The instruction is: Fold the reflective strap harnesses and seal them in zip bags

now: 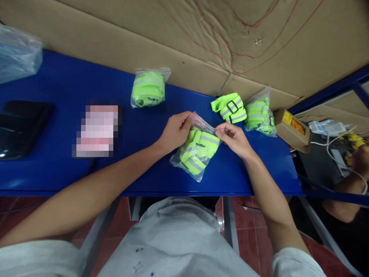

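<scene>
Between my hands, above the blue table's front half, is a clear zip bag (198,150) with a folded neon-yellow reflective strap inside. My left hand (178,130) pinches the left corner of the bag's top edge. At the right end of that same edge, my right hand (233,137) grips with thumb and fingers. Just behind my right hand lies a loose folded reflective strap (230,107) with a black buckle. A bagged strap (261,115) rests to its right, and another bagged strap (149,88) sits at the back, left of my hands.
The blue table (144,169) backs onto a cardboard wall (115,42). A blurred-out phone-like device (98,130) and a black glossy object (23,129) lie at left, near a plastic bag (19,54). A small cardboard box (292,129) stands right. Another person's arm (348,192) shows far right.
</scene>
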A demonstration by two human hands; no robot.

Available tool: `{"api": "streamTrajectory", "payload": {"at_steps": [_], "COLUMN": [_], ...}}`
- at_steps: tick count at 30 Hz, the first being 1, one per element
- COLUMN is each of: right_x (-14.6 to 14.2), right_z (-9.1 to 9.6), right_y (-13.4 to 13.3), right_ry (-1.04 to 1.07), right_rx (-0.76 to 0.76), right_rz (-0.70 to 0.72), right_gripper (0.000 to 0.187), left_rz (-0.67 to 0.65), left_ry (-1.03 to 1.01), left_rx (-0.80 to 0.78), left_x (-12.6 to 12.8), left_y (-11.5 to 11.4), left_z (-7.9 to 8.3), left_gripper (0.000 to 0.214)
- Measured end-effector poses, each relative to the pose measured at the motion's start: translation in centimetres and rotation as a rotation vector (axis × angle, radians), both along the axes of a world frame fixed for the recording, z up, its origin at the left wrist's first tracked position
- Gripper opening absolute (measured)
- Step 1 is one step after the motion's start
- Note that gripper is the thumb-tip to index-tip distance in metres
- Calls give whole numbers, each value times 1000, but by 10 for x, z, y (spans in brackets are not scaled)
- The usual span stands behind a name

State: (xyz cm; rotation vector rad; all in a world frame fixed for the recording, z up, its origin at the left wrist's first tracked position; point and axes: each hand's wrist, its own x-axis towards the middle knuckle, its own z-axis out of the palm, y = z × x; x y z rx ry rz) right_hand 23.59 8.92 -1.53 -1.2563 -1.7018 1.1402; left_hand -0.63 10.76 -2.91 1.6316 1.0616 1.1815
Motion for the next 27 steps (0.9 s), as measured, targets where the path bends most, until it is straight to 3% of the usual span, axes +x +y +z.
{"api": "streamTrajectory", "payload": {"at_steps": [5, 7, 13, 20, 27], "right_x": [-3, -5, -8, -12, -12], "right_z": [-2, -3, -1, -2, -6], "right_y": [-3, -4, -9, -13, -13], "right_ry": [-18, -29, -67, -74, -80], "right_rx": [71, 91, 112, 108, 84], "right_rz": [-4, 10, 49, 45, 63], "right_gripper": [35, 31, 29, 33, 34], "left_rz": [-75, -96, -110, -249, -188], "left_ry": [-244, -293, -254, -290, -229], "left_rx": [-243, -271, -224, -490, -352], "left_x": [5, 6, 5, 4, 5], "left_y": [-1, -3, -6, -6, -6], "left_z": [1, 1, 1, 4, 2], "left_gripper": [34, 34, 33, 31, 27]}}
